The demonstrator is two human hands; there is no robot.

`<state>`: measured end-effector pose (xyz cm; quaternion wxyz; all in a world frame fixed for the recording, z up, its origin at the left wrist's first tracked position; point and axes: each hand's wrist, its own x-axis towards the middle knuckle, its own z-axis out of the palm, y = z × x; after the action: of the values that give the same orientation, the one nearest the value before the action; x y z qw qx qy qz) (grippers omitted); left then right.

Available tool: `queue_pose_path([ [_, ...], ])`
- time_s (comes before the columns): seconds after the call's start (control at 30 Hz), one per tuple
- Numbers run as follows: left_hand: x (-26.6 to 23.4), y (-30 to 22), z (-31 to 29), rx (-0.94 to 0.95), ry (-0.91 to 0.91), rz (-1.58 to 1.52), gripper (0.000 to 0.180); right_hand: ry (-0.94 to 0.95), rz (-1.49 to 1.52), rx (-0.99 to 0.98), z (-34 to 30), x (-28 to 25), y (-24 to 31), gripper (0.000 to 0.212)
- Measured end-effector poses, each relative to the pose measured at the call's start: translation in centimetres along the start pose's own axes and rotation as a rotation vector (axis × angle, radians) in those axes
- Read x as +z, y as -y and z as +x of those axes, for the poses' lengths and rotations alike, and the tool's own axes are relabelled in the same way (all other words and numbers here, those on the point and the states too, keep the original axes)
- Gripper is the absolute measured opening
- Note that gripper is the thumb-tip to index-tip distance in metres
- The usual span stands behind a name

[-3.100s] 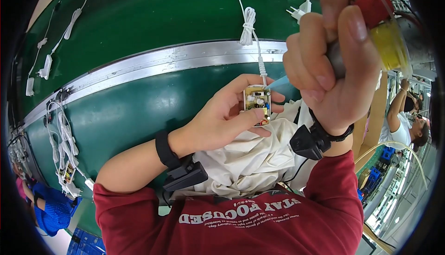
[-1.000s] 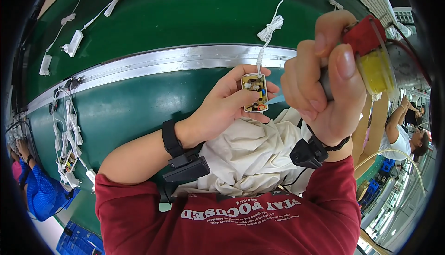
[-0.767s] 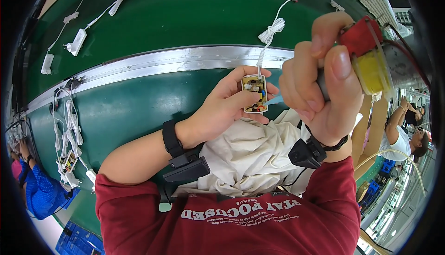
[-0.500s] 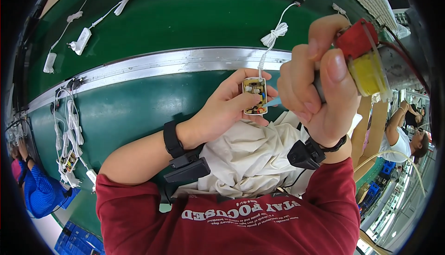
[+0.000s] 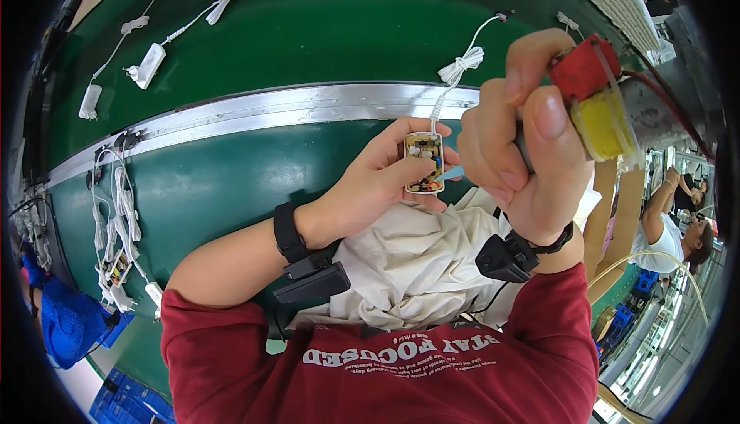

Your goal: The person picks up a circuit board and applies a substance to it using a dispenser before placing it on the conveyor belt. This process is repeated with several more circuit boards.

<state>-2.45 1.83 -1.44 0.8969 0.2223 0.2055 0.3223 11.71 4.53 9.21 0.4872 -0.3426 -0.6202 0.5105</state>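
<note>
My left hand (image 5: 385, 166) is closed around an open white power adapter (image 5: 433, 146), its circuit board facing up and my thumb lying across it. A white cable leaves the adapter's far end toward a tied coil (image 5: 461, 65) on the green surface. In my right hand (image 5: 536, 143) is a glue dispenser (image 5: 605, 127) with a grey metal barrel, yellow tape wrapping and a red block. Its pale blue tapered nozzle (image 5: 451, 173) points at the near right corner of the board; whether it touches is too small to tell. My right fingers wrap the dispenser's front.
A metal rail (image 5: 231, 109) crosses beyond my hands. Past it, white plug adapters (image 5: 146, 67) with tied cables lie on a green belt (image 5: 308, 31). More cabled adapters (image 5: 119, 231) lie at the left. A cardboard box (image 5: 613, 223) stands at the right. Other people are at both sides.
The adapters and coiled cable beyond the rail have shifted slightly right. My right hand and the dispenser have moved a little left. My left hand has stayed nearly still.
</note>
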Motion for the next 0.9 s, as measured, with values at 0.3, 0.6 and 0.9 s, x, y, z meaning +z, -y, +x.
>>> queue_pose_path([
  [0.3,0.2,0.04,-0.05,-0.013,-0.001,0.0,0.039,-0.017,0.034,-0.014,-0.18,0.06,-0.13,0.03],
  [0.6,0.32,0.14,-0.05,-0.021,-0.005,0.011,0.037,-0.01,0.051,-0.007,-0.35,0.02,-0.13,0.031],
  [0.9,0.46,0.3,-0.01,-0.023,0.0,0.013,0.036,-0.022,0.081,-0.012,-0.45,0.13,-0.13,0.031],
])
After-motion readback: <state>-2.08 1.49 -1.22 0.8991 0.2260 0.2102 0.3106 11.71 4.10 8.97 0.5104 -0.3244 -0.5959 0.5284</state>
